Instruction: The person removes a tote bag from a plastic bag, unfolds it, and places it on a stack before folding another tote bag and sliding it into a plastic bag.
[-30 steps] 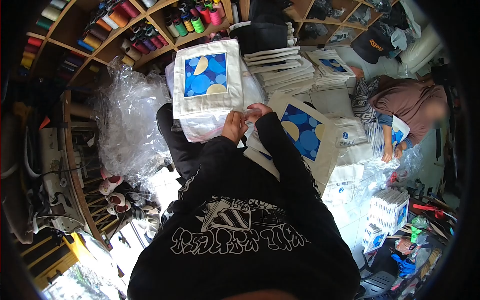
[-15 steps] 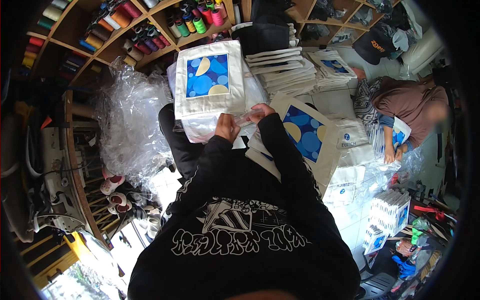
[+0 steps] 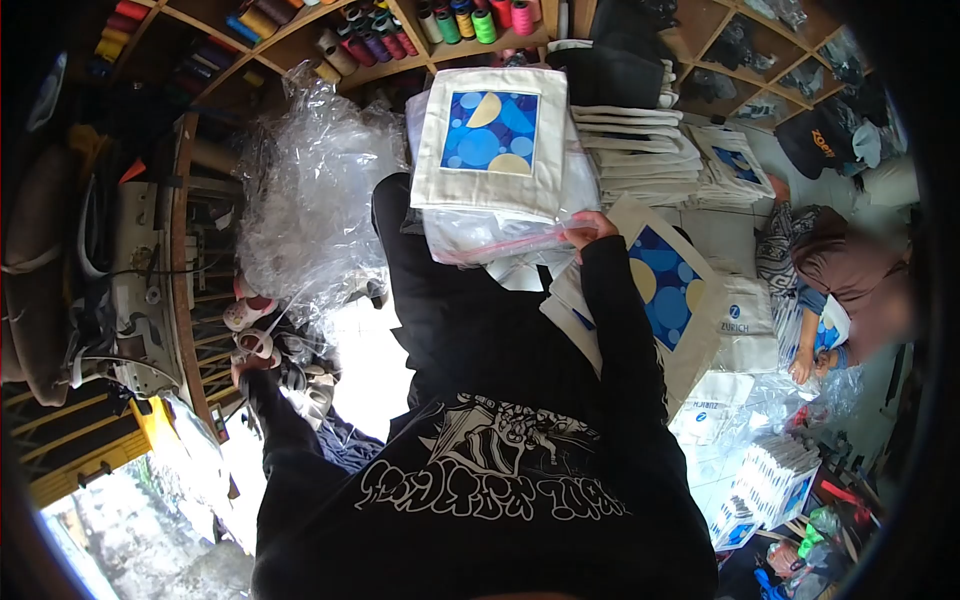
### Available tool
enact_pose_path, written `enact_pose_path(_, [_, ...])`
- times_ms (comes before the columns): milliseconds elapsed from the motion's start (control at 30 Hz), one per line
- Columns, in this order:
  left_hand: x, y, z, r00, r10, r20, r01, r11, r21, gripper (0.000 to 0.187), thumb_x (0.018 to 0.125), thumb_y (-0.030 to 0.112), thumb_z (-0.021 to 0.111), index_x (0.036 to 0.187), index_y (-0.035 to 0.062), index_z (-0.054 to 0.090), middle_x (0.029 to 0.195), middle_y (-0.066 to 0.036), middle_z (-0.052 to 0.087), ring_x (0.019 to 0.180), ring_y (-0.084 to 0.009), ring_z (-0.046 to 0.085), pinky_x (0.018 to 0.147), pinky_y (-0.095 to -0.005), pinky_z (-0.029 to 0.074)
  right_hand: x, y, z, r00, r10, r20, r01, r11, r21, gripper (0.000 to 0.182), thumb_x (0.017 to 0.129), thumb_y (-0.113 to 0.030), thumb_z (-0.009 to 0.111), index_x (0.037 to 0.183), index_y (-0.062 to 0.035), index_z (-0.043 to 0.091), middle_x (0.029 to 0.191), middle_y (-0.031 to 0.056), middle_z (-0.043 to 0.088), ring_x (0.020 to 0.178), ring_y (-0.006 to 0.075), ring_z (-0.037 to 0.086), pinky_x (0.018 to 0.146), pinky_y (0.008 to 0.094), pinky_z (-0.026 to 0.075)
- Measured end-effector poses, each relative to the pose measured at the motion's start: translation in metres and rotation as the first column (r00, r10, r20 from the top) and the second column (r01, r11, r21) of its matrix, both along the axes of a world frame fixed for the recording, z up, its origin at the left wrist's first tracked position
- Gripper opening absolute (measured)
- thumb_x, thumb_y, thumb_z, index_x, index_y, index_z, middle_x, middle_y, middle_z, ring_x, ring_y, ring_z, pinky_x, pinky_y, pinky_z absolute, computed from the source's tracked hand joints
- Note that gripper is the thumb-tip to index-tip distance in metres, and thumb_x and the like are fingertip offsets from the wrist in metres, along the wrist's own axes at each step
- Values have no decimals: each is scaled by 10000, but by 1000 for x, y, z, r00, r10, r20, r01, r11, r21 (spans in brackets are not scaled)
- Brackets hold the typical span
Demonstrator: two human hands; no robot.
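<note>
My right hand (image 3: 592,230) pinches the near right edge of a clear plastic bag (image 3: 490,245), which has a pinkish strip along that edge. On top of the plastic lies a cream canvas bag (image 3: 425,150) with a blue patterned panel (image 3: 488,132). Out to the left, my left hand (image 3: 244,364) is stretched down beside the pink-and-white shoes (image 3: 247,312); its fingers are dark and mostly hidden. Right by my right forearm, another canvas bag (image 3: 668,285) with the same blue pattern leans over a few more.
Crumpled clear plastic (image 3: 315,190) piles up on the left. Folded canvas bags (image 3: 640,150) are stacked behind, below shelves of thread spools (image 3: 370,35). A person (image 3: 850,260) at the right handles a similar bag. More bundled bags (image 3: 775,480) stand lower right.
My left hand has let go of the plastic edge and swung far left and down towards the shoes. My right hand stays at the plastic edge. The whole view has shifted.
</note>
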State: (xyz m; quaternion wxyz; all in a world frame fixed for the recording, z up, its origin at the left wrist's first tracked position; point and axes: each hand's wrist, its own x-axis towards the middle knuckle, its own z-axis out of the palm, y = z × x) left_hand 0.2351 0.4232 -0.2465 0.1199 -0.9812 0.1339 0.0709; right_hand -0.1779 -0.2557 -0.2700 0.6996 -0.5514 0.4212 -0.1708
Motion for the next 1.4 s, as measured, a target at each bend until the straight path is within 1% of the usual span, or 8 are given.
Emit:
enact_pose_path(367, [-110,-59,50,928,368,50,-347,907,-237,239,591,213,720,717,53,595,599,-31,596,536,-144,560,523,-296,468,-1,0,13,999,36,-11,-36,999,-12,273,728,-15,615,949,-32,457,718,123,633,354,84,434,330,232,340])
enact_pose_path(467, [-107,-124,26,941,282,-189,-323,571,-755,344,576,6,713,847,46,507,820,-50,568,758,-146,553,592,-310,487,-2,-2,19,995,67,-68,-70,996,-55,278,721,-26,623,942,-39,455,706,102,633,383,92,463,352,244,365])
enact_pose_path(500, [-135,-215,87,973,146,-178,-210,877,-431,382,568,23,718,882,34,501,903,-63,543,824,-157,529,632,-277,458,-2,-2,22,992,78,-102,-85,994,-64,268,718,-24,625,929,-41,461,704,97,631,415,93,494,367,246,377])
enact_pose_path(533, [-159,-236,84,970,-32,-243,-226,269,-936,421,557,-5,717,904,19,478,949,-56,513,867,-153,495,636,-276,443,-2,-3,20,992,77,-102,-85,994,-73,268,718,-24,625,929,-41,461,704,97,631,415,93,494,367,246,377])
enact_pose_path(600, [-157,-298,108,939,-339,48,285,698,-657,466,520,8,740,928,44,517,831,-48,549,713,-169,533,639,-288,459,-3,-5,8,988,67,-142,-92,979,-183,234,703,-21,630,881,-50,482,682,73,621,507,107,555,430,257,417])
enact_pose_path(867, [-100,-409,17,705,-658,266,456,133,-880,180,683,55,654,855,79,604,761,-54,592,664,-154,580,547,-260,480,-4,-11,16,986,42,-164,-151,651,-744,245,675,-2,612,894,-60,516,732,60,599,534,102,527,454,226,412])
enact_pose_path(1033, [-80,-444,3,660,-748,69,427,297,-854,236,674,64,669,897,106,604,793,-45,587,679,-138,583,566,-244,476,-4,-16,22,941,178,-289,-337,577,-744,320,616,-19,637,911,-90,535,851,73,573,686,194,571,627,273,471])
enact_pose_path(1400, [-68,-464,-1,166,-881,443,847,-102,-521,254,594,148,683,840,126,625,855,-23,568,808,-214,549,671,-336,451,-2,-9,20,934,330,-137,-296,501,-813,290,639,20,645,903,-75,570,916,71,526,718,151,574,609,228,480])
